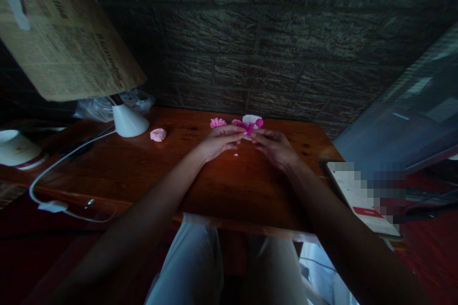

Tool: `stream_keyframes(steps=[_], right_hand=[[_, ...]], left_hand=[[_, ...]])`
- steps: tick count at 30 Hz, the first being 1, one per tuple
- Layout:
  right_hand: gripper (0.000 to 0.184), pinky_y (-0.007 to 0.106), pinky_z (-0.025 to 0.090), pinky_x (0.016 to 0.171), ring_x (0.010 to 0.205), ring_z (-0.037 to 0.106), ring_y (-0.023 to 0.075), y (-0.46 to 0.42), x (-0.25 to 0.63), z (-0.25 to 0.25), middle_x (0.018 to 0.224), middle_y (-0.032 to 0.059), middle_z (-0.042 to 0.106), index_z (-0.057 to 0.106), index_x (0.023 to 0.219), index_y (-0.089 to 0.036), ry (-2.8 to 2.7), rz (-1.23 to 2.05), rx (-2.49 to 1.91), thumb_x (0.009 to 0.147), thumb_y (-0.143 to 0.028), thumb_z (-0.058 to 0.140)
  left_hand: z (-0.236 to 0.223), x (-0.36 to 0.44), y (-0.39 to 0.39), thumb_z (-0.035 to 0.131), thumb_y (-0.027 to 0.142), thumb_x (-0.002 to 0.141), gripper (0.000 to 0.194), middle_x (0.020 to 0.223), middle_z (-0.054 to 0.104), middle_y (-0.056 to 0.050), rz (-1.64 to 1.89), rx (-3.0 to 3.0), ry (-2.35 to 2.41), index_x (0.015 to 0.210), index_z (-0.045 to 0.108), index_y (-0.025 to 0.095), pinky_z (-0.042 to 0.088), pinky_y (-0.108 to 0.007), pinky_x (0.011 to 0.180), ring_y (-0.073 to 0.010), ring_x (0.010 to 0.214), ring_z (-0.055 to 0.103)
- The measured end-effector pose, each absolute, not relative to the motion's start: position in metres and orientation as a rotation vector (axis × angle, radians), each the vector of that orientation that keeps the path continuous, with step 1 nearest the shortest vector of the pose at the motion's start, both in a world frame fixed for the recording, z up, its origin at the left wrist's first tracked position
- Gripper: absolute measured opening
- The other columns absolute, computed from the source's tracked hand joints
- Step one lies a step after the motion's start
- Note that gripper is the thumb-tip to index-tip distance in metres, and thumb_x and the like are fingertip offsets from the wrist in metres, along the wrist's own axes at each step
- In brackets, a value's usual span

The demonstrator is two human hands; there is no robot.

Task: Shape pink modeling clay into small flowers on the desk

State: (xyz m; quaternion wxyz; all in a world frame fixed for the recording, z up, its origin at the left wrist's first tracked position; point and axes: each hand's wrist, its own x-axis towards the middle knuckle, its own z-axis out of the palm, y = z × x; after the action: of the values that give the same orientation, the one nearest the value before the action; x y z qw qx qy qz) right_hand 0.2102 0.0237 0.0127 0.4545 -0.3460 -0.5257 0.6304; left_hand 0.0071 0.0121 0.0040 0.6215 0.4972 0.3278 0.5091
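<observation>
Magenta piece (251,128), wooden table (222,190), wall (236,33)

A newsprint-shaded lamp (77,40) stands before a dark block wall (229,33), a clear plastic bag (96,108) just behind it.

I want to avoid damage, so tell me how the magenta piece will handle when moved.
The magenta piece is probably light, being so small between the left hand and right hand. It looks thin, so it may flop rather than stay stiff. Its lobed outline might tear if tugged.
</observation>
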Motion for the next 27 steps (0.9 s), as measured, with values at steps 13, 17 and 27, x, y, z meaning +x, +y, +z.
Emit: stream_keyframes(steps=[13, 17, 27], right_hand=[[0.043, 0.030, 0.040, 0.063, 0.063, 0.050, 0.0120, 0.0290, 0.2101, 0.0113, 0.068, -0.0052, 0.058, 0.060, 0.077, -0.025, -1.269, 1.416, -0.789, 0.057, -0.038, 0.095], [0.047, 0.031, 0.045, 0.068, 0.070, 0.057, 0.0137, 0.0271, 0.2112, 0.0117, 0.074, -0.0025, 0.067, 0.071, 0.087, -0.024, -1.222, 1.474, -0.827, 0.052, -0.040, 0.098], [0.044, 0.036, 0.058, 0.086, 0.100, 0.073, 0.0218, 0.0316, 0.2182, 0.0062, 0.094, 0.0039, 0.080, 0.079, 0.088, -0.024, -1.176, 1.557, -0.834, 0.052, -0.040, 0.100]], left_hand=[[0.0006, 0.0034, 0.0146, 0.090, 0.023, 0.073, 0.026, 0.093, 0.075, -0.005, 1.177, 1.133, 0.798, 0.098, 0.083, 0.018, 0.051, -0.023, 0.070, -0.0092, 0.078, 0.063], [0.0031, 0.0041, 0.0129, 0.091, 0.022, 0.072, 0.026, 0.091, 0.074, -0.004, 1.184, 1.116, 0.809, 0.096, 0.082, 0.018, 0.051, -0.022, 0.069, -0.0088, 0.077, 0.064], [-0.0001, 0.0017, 0.0165, 0.091, 0.025, 0.073, 0.028, 0.094, 0.075, -0.003, 1.181, 1.137, 0.814, 0.099, 0.082, 0.020, 0.053, -0.022, 0.073, -0.0081, 0.078, 0.064]])
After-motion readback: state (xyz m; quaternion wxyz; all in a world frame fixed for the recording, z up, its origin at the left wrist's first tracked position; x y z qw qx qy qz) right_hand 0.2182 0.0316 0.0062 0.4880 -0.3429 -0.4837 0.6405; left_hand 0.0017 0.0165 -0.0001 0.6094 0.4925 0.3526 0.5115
